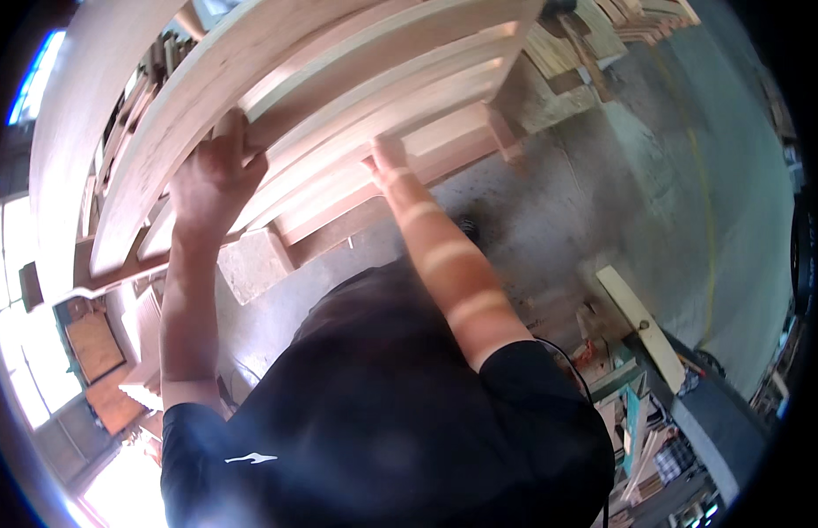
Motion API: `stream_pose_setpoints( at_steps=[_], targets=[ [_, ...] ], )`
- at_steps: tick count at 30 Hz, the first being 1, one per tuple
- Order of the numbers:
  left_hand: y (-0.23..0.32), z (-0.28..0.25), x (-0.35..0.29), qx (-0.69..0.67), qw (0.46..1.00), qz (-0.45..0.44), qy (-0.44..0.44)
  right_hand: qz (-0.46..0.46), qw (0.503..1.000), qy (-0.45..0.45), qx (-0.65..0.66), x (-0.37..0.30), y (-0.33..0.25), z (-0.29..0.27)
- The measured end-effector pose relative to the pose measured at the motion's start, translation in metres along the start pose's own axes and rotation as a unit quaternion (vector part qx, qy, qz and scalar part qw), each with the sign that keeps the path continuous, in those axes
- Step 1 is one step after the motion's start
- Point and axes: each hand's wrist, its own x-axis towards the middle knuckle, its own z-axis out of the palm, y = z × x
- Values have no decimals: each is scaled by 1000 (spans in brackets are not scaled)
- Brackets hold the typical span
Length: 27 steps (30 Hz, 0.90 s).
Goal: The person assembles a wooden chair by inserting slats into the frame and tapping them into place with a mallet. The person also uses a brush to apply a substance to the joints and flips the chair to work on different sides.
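A large pale wooden frame [321, 110] with several long parallel boards stretches across the top and left in front of me. My left hand [217, 180] is closed at the edge of a wide curved board [176, 114], its fingers bent around the wood and partly hidden. Farther right, my right hand [389, 158] reaches to one of the lower boards and touches it or lies close against it. Bright glare and blur cover its fingertips, so whether they grip the wood does not show.
Under the frame sits a pale block [255, 264] on the grey concrete floor [620, 202]. A long pale board [642, 326] lies at the right by a cluttered bench. Stacked timber [594, 35] is at the top right, and brown panels [97, 339] are at the left.
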Motion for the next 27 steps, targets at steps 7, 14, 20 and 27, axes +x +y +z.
stream_pose_setpoints(
  at_steps=[7,14,20,27],
  targets=[
    [-7,5,-5,-30,998,-31,-44,5,1000,-6,-2,19,19,3],
    [-13,7,-10,-38,996,-48,-66,21,999,14,-20,6,13,6],
    [-13,13,-7,-35,997,-43,-56,10,999,-21,-24,-6,-9,5],
    [-7,8,-4,-28,999,-11,-32,-8,1000,-21,-2,-4,-2,4]
  ],
)
